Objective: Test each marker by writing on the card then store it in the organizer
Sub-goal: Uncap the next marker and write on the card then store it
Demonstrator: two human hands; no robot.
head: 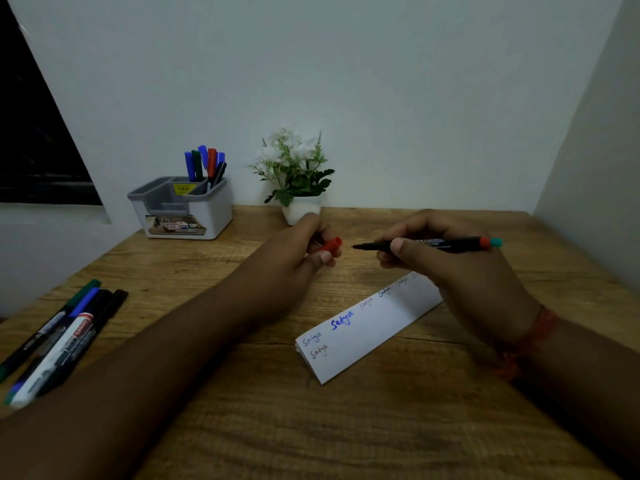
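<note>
Right hand (pixel 450 268) grips a black Faber-Castell fine marker (pixel 429 244), fingers curled round the barrel, uncapped tip pointing left, held above the table, not touching the card. Left hand (pixel 294 258) pinches the red cap (pixel 331 244) between thumb and fingers, just beside the tip, the two apart. White card (pixel 367 327) lies on the wooden table (pixel 311 427) below the right hand, with about seven handwritten test words in a top row and one below, mostly blue or dark ink, one bolder blue. No red word clearly visible, so this marker looks not yet tested, though the card's far end is partly hidden by the hand. Grey-white organizer (pixel 183 213) at back left already holds about six markers (pixel 206 164) upright in the rear right compartment. Roughly five untested markers (pixel 65 334) lie in a bunch at left edge beside the left forearm. Judgement: around halfway; left to do: write with this one, cap, store, then the left pile. Potted plant (pixel 294 174) behind the hands.
</note>
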